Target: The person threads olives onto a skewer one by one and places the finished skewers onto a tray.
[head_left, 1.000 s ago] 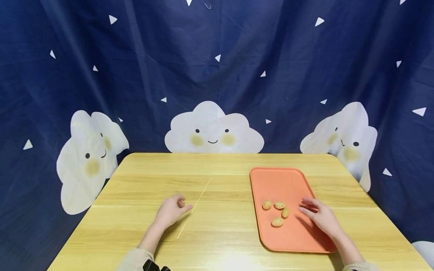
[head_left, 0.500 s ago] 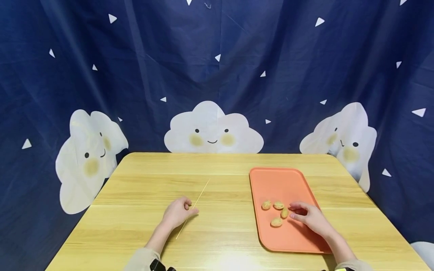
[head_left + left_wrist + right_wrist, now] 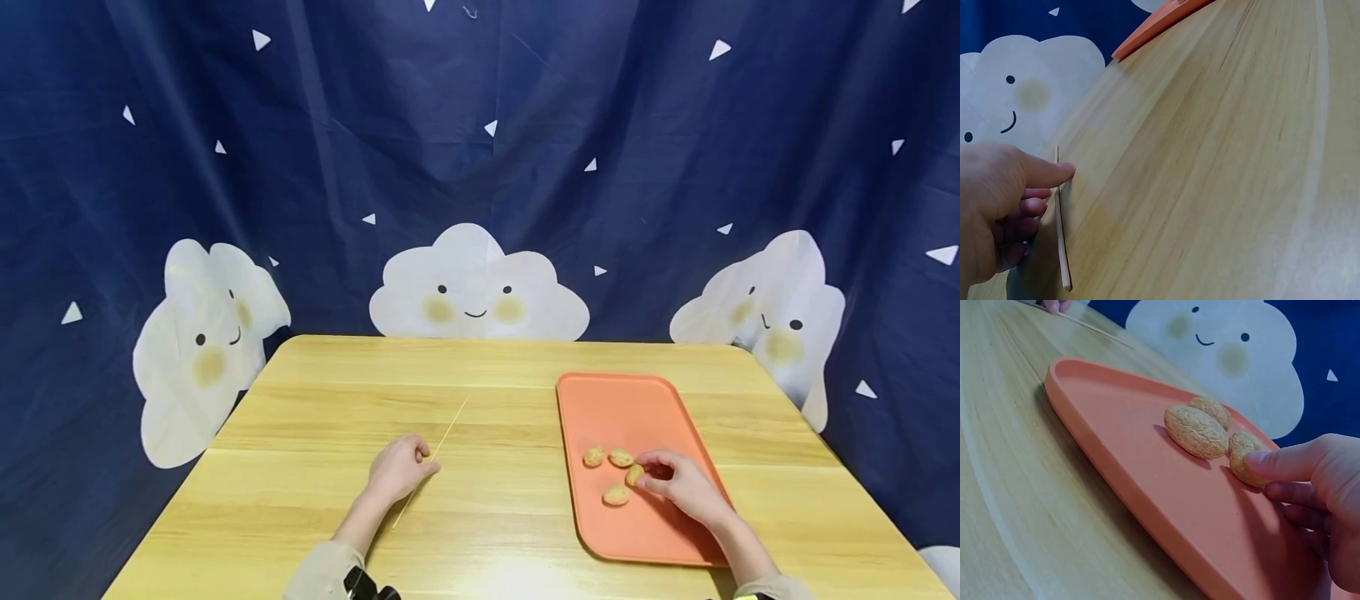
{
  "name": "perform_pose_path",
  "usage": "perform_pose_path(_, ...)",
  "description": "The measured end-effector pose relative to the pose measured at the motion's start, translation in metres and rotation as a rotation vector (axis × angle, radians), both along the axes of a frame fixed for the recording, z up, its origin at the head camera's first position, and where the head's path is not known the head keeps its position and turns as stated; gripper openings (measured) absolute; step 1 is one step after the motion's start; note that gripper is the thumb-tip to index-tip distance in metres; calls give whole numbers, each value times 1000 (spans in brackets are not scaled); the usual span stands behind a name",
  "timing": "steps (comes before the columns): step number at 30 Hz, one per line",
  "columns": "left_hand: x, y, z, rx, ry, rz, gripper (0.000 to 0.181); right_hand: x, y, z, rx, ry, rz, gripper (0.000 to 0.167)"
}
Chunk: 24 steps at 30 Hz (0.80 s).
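Note:
On an orange tray (image 3: 600, 400) lie several wrinkled golden-brown oval pieces (image 3: 1195, 432) that look like fried puffs. My right hand (image 3: 690, 490) is low over the tray and pinches the rightmost piece (image 3: 634, 475) between thumb and fingers. In the right wrist view its thumb presses on that piece (image 3: 1244, 467). A thin wooden skewer (image 3: 1061, 244) lies slantwise on the table to the left. My left hand (image 3: 397, 468) is at its middle, thumb across it and fingers curled on the other side, pinching it. The thumb hides a short stretch of it.
The light wooden table (image 3: 337, 367) carries the tray on its right half. Behind its far edge hangs a dark blue curtain (image 3: 450, 108) with smiling clouds (image 3: 476, 287) and white triangles.
My right hand has moved left over the tray to the rightmost piece. My left hand has moved slightly right, bringing its thumb across the skewer. The tray and skewer stay in place.

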<state>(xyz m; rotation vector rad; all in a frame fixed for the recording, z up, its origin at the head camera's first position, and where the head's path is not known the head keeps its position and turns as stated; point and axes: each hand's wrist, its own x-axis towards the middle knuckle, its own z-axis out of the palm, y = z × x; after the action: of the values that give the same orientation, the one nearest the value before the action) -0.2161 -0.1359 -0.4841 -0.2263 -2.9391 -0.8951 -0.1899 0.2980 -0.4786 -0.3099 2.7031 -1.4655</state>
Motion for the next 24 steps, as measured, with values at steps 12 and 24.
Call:
perform_pose_path(12, -2, 1, -2, -19, 18, 25, 13, 3, -4, 0, 23, -52, -76, 26)
perform_pose_path(24, -1, 0, 0, -67, 51, 13, 11, 2, -5, -2, 15, -37, -28, 33)
